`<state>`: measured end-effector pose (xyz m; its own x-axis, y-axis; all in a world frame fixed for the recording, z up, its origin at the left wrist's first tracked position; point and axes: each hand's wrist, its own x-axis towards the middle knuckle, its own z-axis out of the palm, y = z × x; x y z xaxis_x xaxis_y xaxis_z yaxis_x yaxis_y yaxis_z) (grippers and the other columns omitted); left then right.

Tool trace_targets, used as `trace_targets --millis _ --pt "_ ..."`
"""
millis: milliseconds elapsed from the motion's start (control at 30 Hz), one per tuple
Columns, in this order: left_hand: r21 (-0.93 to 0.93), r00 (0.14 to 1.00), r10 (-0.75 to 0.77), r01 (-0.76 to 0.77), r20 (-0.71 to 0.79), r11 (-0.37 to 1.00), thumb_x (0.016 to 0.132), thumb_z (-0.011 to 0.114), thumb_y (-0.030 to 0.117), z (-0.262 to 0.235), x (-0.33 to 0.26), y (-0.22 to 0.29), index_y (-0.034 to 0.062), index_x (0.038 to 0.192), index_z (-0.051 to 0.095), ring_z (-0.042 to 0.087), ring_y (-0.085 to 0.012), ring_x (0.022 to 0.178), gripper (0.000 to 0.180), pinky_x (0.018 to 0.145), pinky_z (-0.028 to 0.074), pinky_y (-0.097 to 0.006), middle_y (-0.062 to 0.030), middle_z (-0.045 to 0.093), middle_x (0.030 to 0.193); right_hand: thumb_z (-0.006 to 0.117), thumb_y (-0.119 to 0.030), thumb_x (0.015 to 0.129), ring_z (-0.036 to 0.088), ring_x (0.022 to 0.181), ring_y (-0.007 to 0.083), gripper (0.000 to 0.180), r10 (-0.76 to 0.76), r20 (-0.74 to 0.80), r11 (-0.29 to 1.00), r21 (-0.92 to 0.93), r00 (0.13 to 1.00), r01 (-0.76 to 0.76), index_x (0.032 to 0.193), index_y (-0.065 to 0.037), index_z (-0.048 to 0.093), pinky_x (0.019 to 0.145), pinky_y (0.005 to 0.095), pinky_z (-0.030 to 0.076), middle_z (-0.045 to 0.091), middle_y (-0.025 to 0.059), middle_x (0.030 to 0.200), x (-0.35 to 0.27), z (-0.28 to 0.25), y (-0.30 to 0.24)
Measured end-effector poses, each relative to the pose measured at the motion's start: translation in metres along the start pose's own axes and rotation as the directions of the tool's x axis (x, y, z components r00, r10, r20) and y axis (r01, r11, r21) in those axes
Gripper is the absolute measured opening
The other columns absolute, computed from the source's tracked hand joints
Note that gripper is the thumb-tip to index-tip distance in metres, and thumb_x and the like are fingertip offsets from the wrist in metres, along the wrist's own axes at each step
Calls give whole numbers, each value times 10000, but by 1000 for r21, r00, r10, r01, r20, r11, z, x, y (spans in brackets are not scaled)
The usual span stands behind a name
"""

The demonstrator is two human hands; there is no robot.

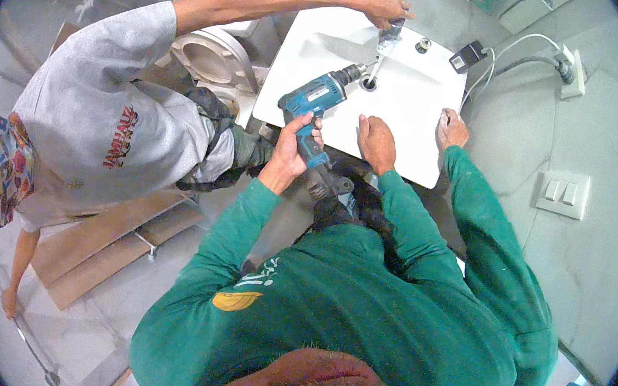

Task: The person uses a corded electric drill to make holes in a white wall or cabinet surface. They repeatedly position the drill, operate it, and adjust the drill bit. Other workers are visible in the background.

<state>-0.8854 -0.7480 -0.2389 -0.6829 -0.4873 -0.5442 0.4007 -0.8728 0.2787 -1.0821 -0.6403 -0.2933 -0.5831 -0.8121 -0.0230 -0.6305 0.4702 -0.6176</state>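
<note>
My left hand (293, 148) is wrapped round the handle of a blue power drill (315, 96). The drill's chuck tilts up and right over the white sink (419, 99), close to the drain hole (369, 84). My right hand (378, 144) rests on the sink's front part, thumb apart from the fingers, holding nothing I can see. At the back of the sink, a co-worker's hand (385, 9) grips the faucet (389, 40). Another person's hand (452, 130), in a green sleeve, touches the sink's right edge.
A co-worker in a grey shirt (108, 86) leans in from the left, holding a thin metal rod (32, 348). Behind are a toilet (214, 56) and wooden boards (112, 247). A black adapter (468, 57) and cables lead to a wall outlet (575, 75); a switch plate (563, 194) is lower.
</note>
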Motion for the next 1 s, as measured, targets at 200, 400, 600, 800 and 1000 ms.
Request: trace_targets --millis 200,400,600,800,1000 --pt "-29 1000 -4 4 -4 1000 941 728 166 4 -5 -2 46 1150 557 603 -108 687 296 639 556 -257 -59 654 909 452 -373 1072 624 933 449 462 -5 25 1000 -26 1000 6 901 13 640 853 561 480 657 249 943 5 16 17" --pt "-46 999 15 -14 30 999 950 714 167 3 -10 -2 47 1137 563 603 -107 689 269 634 562 -255 -55 645 916 455 -366 1072 622 914 457 458 -38 12 999 -4 999 38 877 10 630 836 562 482 649 258 932 3 14 7" --pt "-25 999 40 -39 29 999 956 706 182 5 -6 -2 47 1135 567 606 -104 689 263 631 561 -257 -46 648 911 473 -355 1067 619 891 467 460 -30 -4 1000 5 1000 30 839 17 620 820 567 477 647 265 911 3 8 1" --pt "14 999 -16 15 46 1000 954 706 206 1 6 -8 42 1079 590 609 -116 658 237 613 547 -253 -38 652 869 487 -345 1061 618 890 471 446 0 -31 999 40 1000 2 849 22 628 822 562 477 648 273 906 -5 -2 -5" --pt "2 1000 9 -9 19 1000 945 718 212 3 3 -6 65 1013 599 617 -127 654 201 620 555 -268 -49 639 846 488 -341 1060 618 892 473 442 2 -14 998 60 1000 -1 865 27 636 827 562 475 651 275 918 -2 2 -9"
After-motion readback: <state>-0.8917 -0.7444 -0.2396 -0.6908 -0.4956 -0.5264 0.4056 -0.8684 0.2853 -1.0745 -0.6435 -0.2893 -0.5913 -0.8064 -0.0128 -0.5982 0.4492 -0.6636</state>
